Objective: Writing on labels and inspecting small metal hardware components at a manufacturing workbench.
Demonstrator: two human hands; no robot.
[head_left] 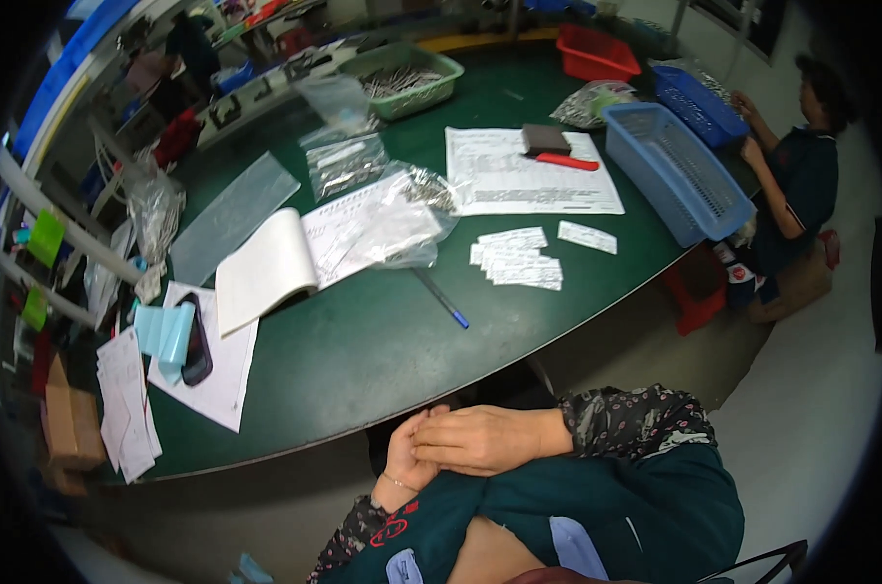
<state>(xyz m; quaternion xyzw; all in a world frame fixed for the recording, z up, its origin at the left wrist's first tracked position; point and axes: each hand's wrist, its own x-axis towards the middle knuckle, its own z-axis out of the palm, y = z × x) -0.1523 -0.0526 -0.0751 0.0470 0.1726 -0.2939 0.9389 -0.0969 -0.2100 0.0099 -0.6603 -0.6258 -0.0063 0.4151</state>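
Just off the table's near edge, my two hands are clasped together in front of my body. My right hand lies across the left with its fingers closed over it. My left hand, with a thin bracelet at the wrist, curls in against the right; most of its fingers are hidden. No object shows between them. Nearest on the green table is a pen with a blue end. Beyond it, small printed paper slips overlap, and one separate slip lies to their right.
A printed sheet carries a red-handled tool and a dark block. Bags of metal parts, an open notepad and a phone lie leftward. Blue, red and green baskets stand farther off. A co-worker sits right.
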